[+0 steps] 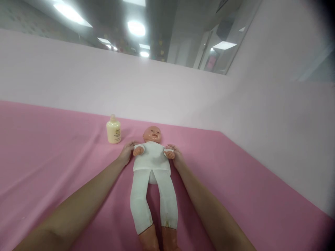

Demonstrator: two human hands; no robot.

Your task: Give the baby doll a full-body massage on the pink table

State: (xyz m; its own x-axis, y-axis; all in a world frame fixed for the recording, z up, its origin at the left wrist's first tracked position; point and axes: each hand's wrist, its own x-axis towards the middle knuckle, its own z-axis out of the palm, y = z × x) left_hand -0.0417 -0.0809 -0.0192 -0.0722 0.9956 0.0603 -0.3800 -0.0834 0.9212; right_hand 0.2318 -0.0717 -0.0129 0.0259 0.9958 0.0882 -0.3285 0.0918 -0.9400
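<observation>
Head view: a doll (153, 164) in white clothes (face up) lies on the pink counter (52, 157); left hand (127, 151) and right hand (176, 155) cup its shoulders. A cream bottle (113, 130) stands near the pale pink wall (183, 97).

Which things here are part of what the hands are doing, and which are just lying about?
In hand:
doll, lying face up, in white clothes
left hand at its one arm
right hand at its other arm

Lying about:
cream bottle, upright, beside the doll's head
pink cloth underneath

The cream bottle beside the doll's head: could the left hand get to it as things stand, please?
Probably yes. The left hand rests at the doll's shoulder, and only bare pink cloth lies between it and the cream bottle.
</observation>
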